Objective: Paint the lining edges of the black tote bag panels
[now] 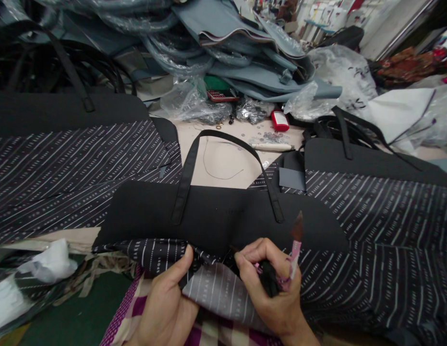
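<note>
A black bag panel (pixel 216 216) with a looped black handle (pixel 226 139) lies in front of me, its striped lining (pixel 223 293) folded out at the near edge. My left hand (pixel 169 302) pinches that lining with the thumb on top. My right hand (pixel 273 288) is closed on a small pink-handled tool (pixel 294 250), whose brown blade tip points up over the panel. The fingers of this hand also press on the lining's edge.
Stacks of striped black bag pieces lie at left (pixel 72 163) and right (pixel 389 216). At the back are grey fabric piles (pixel 245 72), clear plastic bags (pixel 194 103), a red box (pixel 280 120) and loose metal rings (pixel 270 138). A white wad (pixel 52 262) sits at near left.
</note>
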Demonstrator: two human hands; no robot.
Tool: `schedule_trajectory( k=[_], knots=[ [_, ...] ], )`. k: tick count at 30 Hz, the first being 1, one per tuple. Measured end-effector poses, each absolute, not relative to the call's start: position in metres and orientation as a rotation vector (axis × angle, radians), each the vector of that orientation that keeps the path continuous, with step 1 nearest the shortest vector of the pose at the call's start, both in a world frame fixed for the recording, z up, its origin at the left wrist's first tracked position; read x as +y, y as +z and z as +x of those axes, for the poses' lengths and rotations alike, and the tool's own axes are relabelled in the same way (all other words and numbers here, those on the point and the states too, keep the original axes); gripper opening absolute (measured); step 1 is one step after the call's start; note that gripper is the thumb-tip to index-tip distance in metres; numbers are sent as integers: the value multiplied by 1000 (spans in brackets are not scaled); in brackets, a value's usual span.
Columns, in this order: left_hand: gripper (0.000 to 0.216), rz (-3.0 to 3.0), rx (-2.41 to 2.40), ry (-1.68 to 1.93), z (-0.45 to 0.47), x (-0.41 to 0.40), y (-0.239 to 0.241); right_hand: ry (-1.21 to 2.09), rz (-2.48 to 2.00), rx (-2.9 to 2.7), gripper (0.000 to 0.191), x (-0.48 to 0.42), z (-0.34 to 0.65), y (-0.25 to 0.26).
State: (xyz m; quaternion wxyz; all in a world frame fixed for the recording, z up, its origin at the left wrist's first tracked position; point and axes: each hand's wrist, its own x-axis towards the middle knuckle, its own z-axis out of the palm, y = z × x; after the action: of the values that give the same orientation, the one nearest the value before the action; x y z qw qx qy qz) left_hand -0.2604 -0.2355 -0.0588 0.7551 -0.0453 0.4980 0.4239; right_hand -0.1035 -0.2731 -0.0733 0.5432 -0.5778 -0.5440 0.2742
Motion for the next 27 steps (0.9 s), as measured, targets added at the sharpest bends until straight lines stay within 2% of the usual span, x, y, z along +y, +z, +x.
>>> schedule_trajectory(
  k=[9, 27],
  knots=[
    [35, -93, 1083, 944, -260, -234, -52, 789, -1271, -1021, 23, -277, -89, -77],
    [30, -99, 1097, 927, -261, -234, -54, 703, -1306, -1138, 25, -275, -96, -72]
  ],
)
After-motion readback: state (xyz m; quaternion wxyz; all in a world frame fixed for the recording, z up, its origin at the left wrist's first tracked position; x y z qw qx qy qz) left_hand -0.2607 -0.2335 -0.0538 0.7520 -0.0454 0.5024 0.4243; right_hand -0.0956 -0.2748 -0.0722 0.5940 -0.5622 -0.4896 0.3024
